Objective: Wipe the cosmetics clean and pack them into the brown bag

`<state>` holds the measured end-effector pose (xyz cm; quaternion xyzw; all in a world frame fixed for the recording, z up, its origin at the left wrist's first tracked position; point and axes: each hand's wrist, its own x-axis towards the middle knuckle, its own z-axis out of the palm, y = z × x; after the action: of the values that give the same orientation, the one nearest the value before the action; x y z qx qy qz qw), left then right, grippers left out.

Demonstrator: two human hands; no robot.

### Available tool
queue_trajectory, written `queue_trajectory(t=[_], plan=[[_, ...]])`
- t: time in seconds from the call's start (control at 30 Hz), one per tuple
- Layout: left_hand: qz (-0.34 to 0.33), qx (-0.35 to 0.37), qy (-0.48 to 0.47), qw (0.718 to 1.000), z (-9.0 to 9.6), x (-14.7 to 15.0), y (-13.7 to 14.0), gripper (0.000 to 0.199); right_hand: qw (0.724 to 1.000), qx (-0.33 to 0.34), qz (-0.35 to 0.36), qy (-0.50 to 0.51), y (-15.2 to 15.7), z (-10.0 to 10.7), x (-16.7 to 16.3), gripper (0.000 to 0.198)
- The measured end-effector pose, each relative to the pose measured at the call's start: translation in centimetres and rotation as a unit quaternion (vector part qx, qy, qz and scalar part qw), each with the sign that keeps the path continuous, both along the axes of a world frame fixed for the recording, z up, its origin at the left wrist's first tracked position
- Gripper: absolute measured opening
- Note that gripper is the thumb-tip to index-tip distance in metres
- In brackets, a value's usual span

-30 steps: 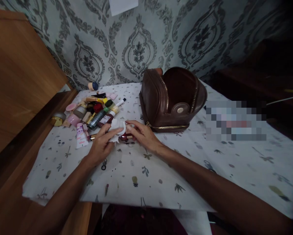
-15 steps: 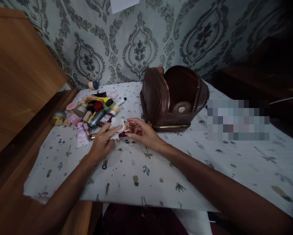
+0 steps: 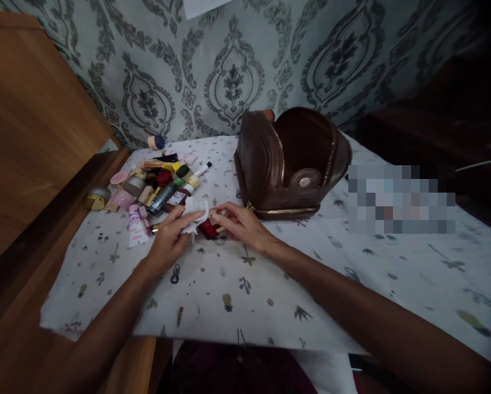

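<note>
My left hand (image 3: 169, 241) is closed on a crumpled white wipe (image 3: 193, 208), which shows above and between its fingers. Against the wipe's right side is a small dark-red bottle (image 3: 208, 229) with a gold-coloured part. The fingers of my right hand (image 3: 241, 225) pinch this bottle from the right and cover some of it. Just behind the wipe lies a dark bottle with a white label (image 3: 176, 200). A white and purple tube (image 3: 137, 225) is left of my left hand.
Cosmetics, among them a gold-rimmed jar (image 3: 97, 198) and a pink jar (image 3: 124, 200), crowd the table's left side. A brown zip bag (image 3: 261, 164) stands open behind my right hand. A blurred-out item (image 3: 401, 200) lies at the right. A wooden panel (image 3: 35, 109) borders the left.
My right hand has turned the bottle, so more of its red body shows and less of its gold part. The left hand and the wipe stay almost in place.
</note>
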<state>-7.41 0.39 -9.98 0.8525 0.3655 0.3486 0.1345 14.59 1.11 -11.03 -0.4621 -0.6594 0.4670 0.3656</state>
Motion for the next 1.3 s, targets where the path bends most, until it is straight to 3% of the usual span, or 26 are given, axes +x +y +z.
queue_trajectory(t=[0.17,0.33,0.57,0.87,1.1,1.3], plan=[[-0.011,0.004,0.009,1.000,0.0,-0.1,0.0,0.057,1.000,0.013,-0.017,0.009,-0.1,-0.2,-0.2,0.034],[-0.014,0.020,0.015,1.000,0.1,0.0,-0.1,0.055,0.999,0.039,-0.004,0.025,0.2,-0.9,0.0,0.045],[-0.027,0.048,0.035,0.998,0.4,0.1,-0.3,0.056,0.997,-0.007,0.013,0.075,0.6,-1.4,0.1,0.046],[0.003,0.030,0.030,0.999,0.2,-0.1,-0.2,0.055,0.982,-0.031,0.104,0.154,0.7,-1.8,0.8,0.064],[0.008,0.036,0.023,0.999,0.3,-0.1,-0.2,0.056,0.993,-0.001,0.050,0.108,0.8,-2.1,0.3,0.062],[-0.001,0.029,0.036,0.999,0.2,0.0,-0.2,0.061,0.998,-0.007,0.018,0.067,0.6,-1.2,0.0,0.045]])
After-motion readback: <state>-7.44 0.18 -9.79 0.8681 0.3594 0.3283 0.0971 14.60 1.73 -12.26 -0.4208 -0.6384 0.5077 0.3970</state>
